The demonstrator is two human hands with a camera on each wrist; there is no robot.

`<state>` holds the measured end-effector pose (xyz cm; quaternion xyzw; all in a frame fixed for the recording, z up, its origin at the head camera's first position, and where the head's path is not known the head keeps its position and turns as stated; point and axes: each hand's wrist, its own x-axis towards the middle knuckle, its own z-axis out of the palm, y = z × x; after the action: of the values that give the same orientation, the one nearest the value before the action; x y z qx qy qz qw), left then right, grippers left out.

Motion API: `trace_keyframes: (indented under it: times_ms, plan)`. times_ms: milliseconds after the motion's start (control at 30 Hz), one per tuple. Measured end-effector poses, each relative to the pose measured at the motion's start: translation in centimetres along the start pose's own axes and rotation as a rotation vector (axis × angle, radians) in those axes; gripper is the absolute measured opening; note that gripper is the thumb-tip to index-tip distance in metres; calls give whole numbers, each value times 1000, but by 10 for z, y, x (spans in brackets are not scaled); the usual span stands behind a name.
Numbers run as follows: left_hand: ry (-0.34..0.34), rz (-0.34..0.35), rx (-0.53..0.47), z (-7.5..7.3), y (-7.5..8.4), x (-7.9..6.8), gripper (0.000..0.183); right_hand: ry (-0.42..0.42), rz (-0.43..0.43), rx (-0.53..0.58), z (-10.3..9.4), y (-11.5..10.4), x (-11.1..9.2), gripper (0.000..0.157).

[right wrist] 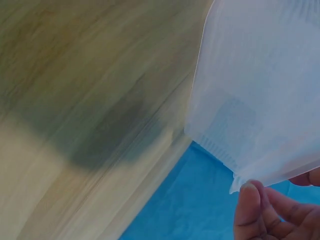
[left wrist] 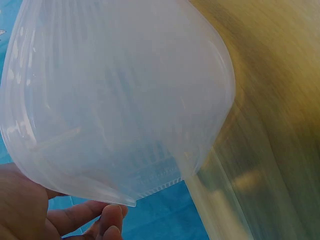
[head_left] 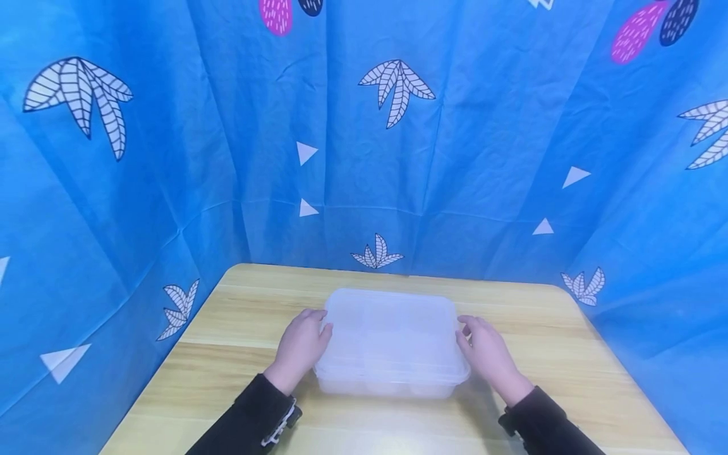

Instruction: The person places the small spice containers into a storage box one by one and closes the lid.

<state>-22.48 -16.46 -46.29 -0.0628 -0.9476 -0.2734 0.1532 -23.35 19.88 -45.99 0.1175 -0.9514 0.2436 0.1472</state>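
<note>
A translucent white plastic food container (head_left: 392, 387) with a flat, closed lid (head_left: 392, 332) is in the middle of the head view. My left hand (head_left: 301, 347) grips its left edge, thumb toward the lid and the other fingers along the rim. At the opposite edge, my right hand (head_left: 490, 357) holds the rim between thumb and fingers. The left wrist view shows the fingers (left wrist: 111, 220) right at the lip of the container's clouded, ribbed wall (left wrist: 115, 100). Fingertips (right wrist: 248, 202) meet a corner of the rim in the right wrist view. What is inside the container is hidden.
A light wood-grain table (head_left: 239, 303) with rounded far corners lies beneath. Blue curtains (head_left: 364, 164) printed with leaves and triangles hang close behind it and along both sides. Black sleeves (head_left: 250, 417) cover both forearms, and a shadow (right wrist: 120, 135) falls across the wood.
</note>
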Motion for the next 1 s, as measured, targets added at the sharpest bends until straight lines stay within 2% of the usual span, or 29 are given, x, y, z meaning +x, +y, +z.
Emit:
trace_keyframes:
  times_ms: [200, 567, 1000]
  plan:
    - [20, 30, 26, 0, 3, -1, 34, 2, 6, 6, 0, -3, 0, 35]
    - [23, 1, -17, -1, 9, -3, 32, -24, 40, 47, -3, -6, 3, 36]
    - [57, -29, -61, -11, 11, -5, 30, -3, 15, 62, -8, -12, 7, 36]
